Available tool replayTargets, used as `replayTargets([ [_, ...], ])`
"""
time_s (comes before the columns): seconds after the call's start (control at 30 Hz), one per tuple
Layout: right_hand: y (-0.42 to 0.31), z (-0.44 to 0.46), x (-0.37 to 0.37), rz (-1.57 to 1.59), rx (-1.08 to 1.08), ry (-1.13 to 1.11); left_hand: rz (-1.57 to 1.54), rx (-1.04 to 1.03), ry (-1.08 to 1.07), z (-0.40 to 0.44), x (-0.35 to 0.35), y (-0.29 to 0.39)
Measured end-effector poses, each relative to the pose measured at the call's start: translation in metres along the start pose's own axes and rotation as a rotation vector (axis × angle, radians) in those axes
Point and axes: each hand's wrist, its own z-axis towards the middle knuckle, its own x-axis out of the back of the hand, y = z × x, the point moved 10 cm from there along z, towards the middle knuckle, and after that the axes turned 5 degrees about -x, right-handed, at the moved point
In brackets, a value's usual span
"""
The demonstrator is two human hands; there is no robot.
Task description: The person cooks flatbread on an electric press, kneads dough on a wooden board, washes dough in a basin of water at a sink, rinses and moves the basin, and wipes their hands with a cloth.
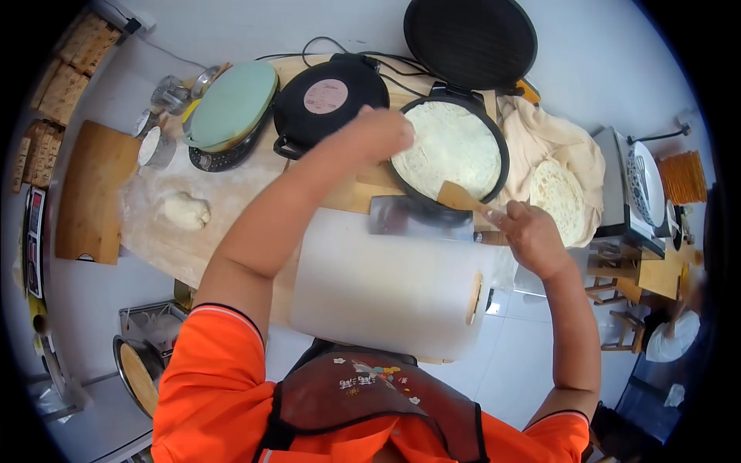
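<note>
the right hand (532, 238) has its fingers closed round the handle of a wooden spatula (457, 196), and the flat blade lies at the near edge of a pale round flatbread (454, 147). that flatbread fills the pan of an open black griddle (505, 163), which sits toward the far right corner of the worktop (369, 187), its ridged lid (471, 45) raised at the wall side. the left hand (388, 133) reaches across to the left rim of the pan, fingers bent down at the flatbread's edge; they look a little blurred, so i cannot tell whether they pinch it or only touch it.

left of the open griddle, along the far edge of the worktop, sits a closed black griddle (326, 96) with a round pink label, and beyond that a pale green griddle (231, 106). a lump of dough (186, 211) rests on the floured left part, with a white cup (157, 147) near the far left corner. at the right edge a second flatbread (556, 202) lies on a beige cloth (573, 143). a wide roll of translucent plastic (382, 285) lies along the near edge, in front of the person.
</note>
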Motion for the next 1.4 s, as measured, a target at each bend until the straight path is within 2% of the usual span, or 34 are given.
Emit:
replayTargets([
  [0.07, 0.006, 0.001, -0.007, 0.017, 0.007, -0.03, -0.113, 0.007, 0.226, 0.001, 0.04, -0.032],
  [0.13, 0.005, 0.006, 0.003, 0.084, 0.027, 0.04, -0.067, 0.051, 0.365, 0.001, 0.087, -0.048],
  [0.17, 0.004, 0.009, 0.008, 0.121, 0.021, 0.078, -0.232, 0.128, 0.354, 0.0, 0.105, -0.053],
  [0.2, 0.004, 0.013, 0.013, 0.157, 0.016, 0.117, -0.115, 0.08, 0.401, 0.017, 0.115, -0.073],
  [0.27, 0.006, 0.032, 0.001, 0.138, -0.024, 0.151, -0.162, 0.098, 0.515, 0.03, 0.147, -0.088],
  [0.37, 0.0, 0.067, -0.022, 0.125, -0.028, 0.222, -0.215, 0.162, 0.563, 0.056, 0.181, -0.1],
  [0.47, 0.002, 0.086, -0.047, 0.061, 0.011, 0.22, -0.12, 0.268, 0.567, 0.095, 0.191, -0.128],
  [0.57, 0.005, 0.087, -0.051, 0.075, 0.017, 0.198, -0.043, 0.301, 0.577, 0.12, 0.206, -0.123],
  [0.7, 0.002, 0.076, -0.052, 0.067, 0.001, 0.174, -0.059, 0.456, 0.561, 0.135, 0.221, -0.103],
  [0.8, -0.001, 0.07, -0.058, 0.059, -0.01, 0.198, 0.008, 0.371, 0.558, 0.204, 0.216, -0.147],
  [0.83, -0.001, 0.067, -0.053, 0.093, -0.008, 0.238, 0.068, 0.334, 0.515, 0.212, 0.221, -0.141],
  [0.87, -0.001, 0.06, -0.048, 0.125, -0.023, 0.273, 0.216, 0.181, 0.514, 0.237, 0.222, -0.147],
  [0.9, -0.006, 0.049, -0.041, 0.161, -0.028, 0.29, 0.181, 0.058, 0.514, 0.238, 0.229, -0.13],
  [0.93, -0.011, 0.036, -0.036, 0.195, -0.033, 0.304, -0.491, 0.278, 0.601, 0.205, 0.226, -0.112],
  [1.0, -0.034, 0.004, -0.042, 0.285, 0.032, 0.287, -0.817, 0.307, 0.652, 0.205, 0.219, -0.106],
  [1.03, -0.048, -0.016, -0.05, 0.357, 0.08, 0.265, -0.886, 0.283, 0.636, 0.204, 0.219, -0.097],
  [1.07, -0.063, -0.034, -0.058, 0.429, 0.138, 0.244, -0.909, 0.274, 0.635, 0.201, 0.218, -0.098],
  [1.17, -0.093, -0.08, -0.102, 0.421, 0.106, 0.04, -0.885, 0.263, 0.642, 0.199, 0.22, -0.106],
  [1.27, -0.098, -0.102, -0.118, 0.457, 0.002, 0.015, -0.743, 0.022, 0.483, 0.201, 0.223, -0.084],
  [1.4, -0.034, -0.103, -0.079, 0.491, -0.161, 0.245, -0.608, -0.099, 0.515, 0.146, 0.222, -0.039],
])
